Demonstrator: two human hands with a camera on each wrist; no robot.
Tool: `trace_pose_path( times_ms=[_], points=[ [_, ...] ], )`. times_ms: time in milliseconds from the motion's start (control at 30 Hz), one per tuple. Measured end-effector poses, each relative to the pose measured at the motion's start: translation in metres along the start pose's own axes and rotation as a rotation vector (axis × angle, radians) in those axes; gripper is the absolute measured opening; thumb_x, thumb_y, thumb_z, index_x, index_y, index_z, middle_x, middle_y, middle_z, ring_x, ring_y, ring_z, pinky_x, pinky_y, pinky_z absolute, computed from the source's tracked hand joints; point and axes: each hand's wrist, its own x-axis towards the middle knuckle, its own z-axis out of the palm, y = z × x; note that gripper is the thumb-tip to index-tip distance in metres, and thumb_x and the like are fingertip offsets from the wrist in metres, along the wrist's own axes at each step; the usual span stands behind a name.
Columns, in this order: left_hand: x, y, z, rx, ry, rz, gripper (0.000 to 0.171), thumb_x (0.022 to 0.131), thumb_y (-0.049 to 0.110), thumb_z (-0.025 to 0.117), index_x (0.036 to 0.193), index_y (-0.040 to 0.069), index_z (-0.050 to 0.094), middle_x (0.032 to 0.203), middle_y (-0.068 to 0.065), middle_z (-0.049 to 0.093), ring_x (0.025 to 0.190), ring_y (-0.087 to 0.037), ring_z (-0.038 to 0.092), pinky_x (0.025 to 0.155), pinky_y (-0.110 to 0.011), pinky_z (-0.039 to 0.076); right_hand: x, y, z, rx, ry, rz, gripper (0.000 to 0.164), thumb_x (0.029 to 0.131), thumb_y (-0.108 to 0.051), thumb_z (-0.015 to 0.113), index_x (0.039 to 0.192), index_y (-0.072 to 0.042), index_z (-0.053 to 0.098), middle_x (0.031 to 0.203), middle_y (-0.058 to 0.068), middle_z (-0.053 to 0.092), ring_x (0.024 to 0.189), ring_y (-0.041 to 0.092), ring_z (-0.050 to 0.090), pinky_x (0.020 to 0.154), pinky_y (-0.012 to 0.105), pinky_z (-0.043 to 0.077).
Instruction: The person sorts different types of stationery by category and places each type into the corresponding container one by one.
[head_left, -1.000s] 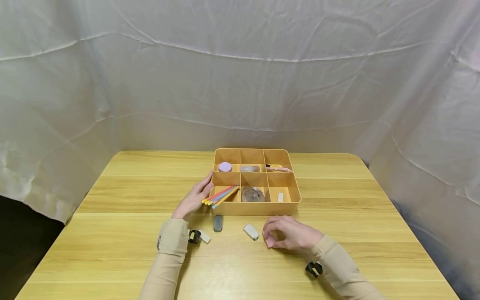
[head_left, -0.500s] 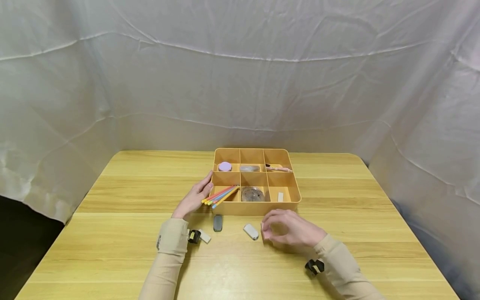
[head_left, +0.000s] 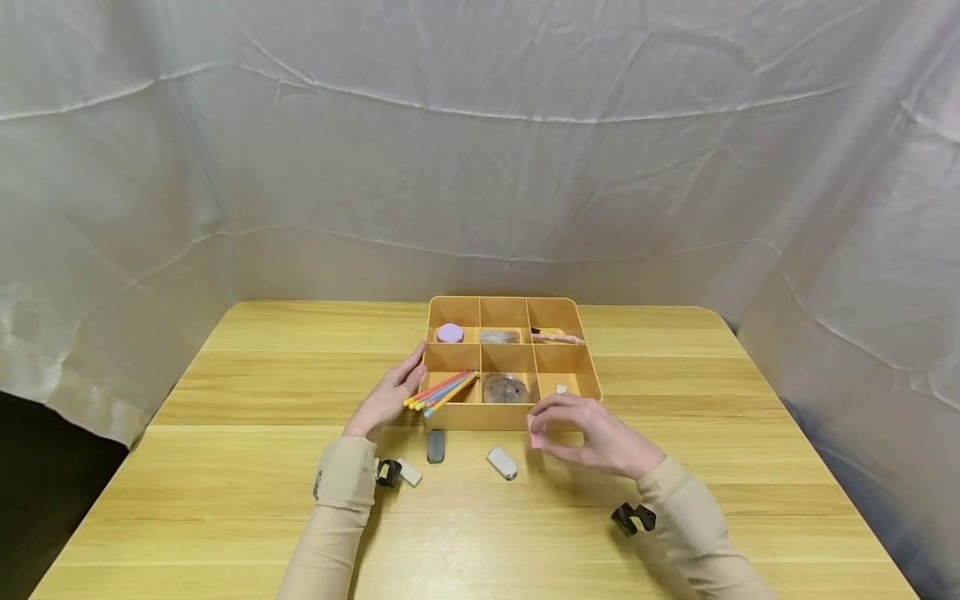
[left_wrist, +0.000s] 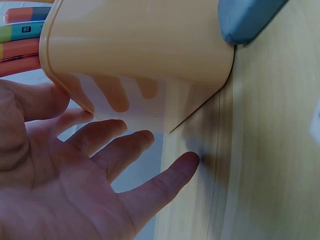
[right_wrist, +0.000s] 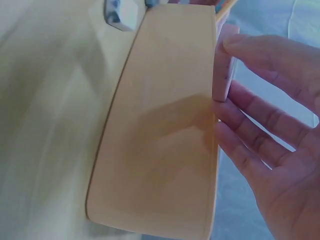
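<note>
A tan six-compartment organizer box [head_left: 495,417] stands on the table. My left hand [head_left: 386,400] rests at its left side; in the left wrist view the thumb is at the rim and the loosely spread fingers [left_wrist: 162,187] lie along the side wall. My right hand [head_left: 607,433] pinches a flat pink rectangular block [right_wrist: 226,65] between thumb and fingers. In the right wrist view the block is level with the rim of the box's front wall [right_wrist: 165,125]. Several colored pencils [head_left: 442,393] lean out of the front left compartment.
The box also holds a lilac round piece [head_left: 450,333], a clear round dish [head_left: 505,388], pens [head_left: 558,338] and a white block [head_left: 562,389]. Before it lie a dark grey rounded piece [head_left: 436,447], a white piece with a metal end [head_left: 502,463] and another white block [head_left: 409,472].
My right hand has lifted the pink block from the table and brought it forward to the front of the box. The left hand has stayed in place.
</note>
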Motion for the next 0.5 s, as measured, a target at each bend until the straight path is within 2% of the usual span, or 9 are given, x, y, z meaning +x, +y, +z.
trace_pose_path(
  times_ms=[333, 500],
  points=[
    [0.0001, -0.0010, 0.0001, -0.002, 0.001, -0.010, 0.057, 0.111, 0.022, 0.032, 0.162, 0.007, 0.010, 0.168, -0.020, 0.010, 0.152, -0.043, 0.021, 0.125, -0.057, 0.019, 0.0024, 0.0026, -0.0084, -0.055, 0.077, 0.027, 0.043, 0.072, 0.005, 0.083, 0.113, -0.002, 0.070, 0.117, 0.015, 0.070, 0.106, 0.025, 0.067, 0.094, 0.034, 0.058],
    [-0.0019, -0.0011, 0.0004, -0.013, 0.005, 0.020, 0.060, 0.110, 0.027, 0.034, 0.161, 0.007, 0.011, 0.168, -0.022, 0.011, 0.151, -0.046, 0.021, 0.125, -0.059, 0.018, 0.0026, 0.0047, -0.0089, -0.113, 0.145, 0.038, 0.048, 0.073, 0.006, 0.083, 0.118, 0.000, 0.067, 0.120, 0.014, 0.069, 0.110, 0.027, 0.065, 0.097, 0.036, 0.057]
  ],
)
